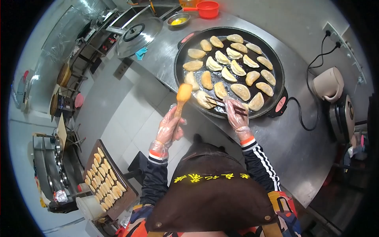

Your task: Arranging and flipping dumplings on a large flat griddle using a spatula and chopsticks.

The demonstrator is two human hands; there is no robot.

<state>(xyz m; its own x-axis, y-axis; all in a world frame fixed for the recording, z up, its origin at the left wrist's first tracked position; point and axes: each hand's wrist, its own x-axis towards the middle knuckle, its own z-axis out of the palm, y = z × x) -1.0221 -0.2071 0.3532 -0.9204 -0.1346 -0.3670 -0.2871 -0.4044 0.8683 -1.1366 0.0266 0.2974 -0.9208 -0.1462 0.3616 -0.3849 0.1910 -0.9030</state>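
Observation:
My left hand (168,128), in a clear plastic glove, grips the handle of a brush or spatula with an orange-yellow head (184,92), held upright just off the pan's near left rim. Also gloved, my right hand (237,114) holds dark chopsticks (217,103) over the pan's near edge. Their tips reach a half-moon dumpling (205,100); whether they pinch it I cannot tell. The large round electric griddle pan (282,71) holds many such dumplings. Those around the outside look browned, while paler ones (237,68) lie in the middle. My right hand partly covers one dumpling.
The pan stands on a stainless steel table (299,154). Beyond it are a glass lid (139,37), a metal bowl with yellow liquid (178,20) and a red dipper (208,9). A power cord (299,114) runs at right. A board of browned pieces (102,148) stands at lower left.

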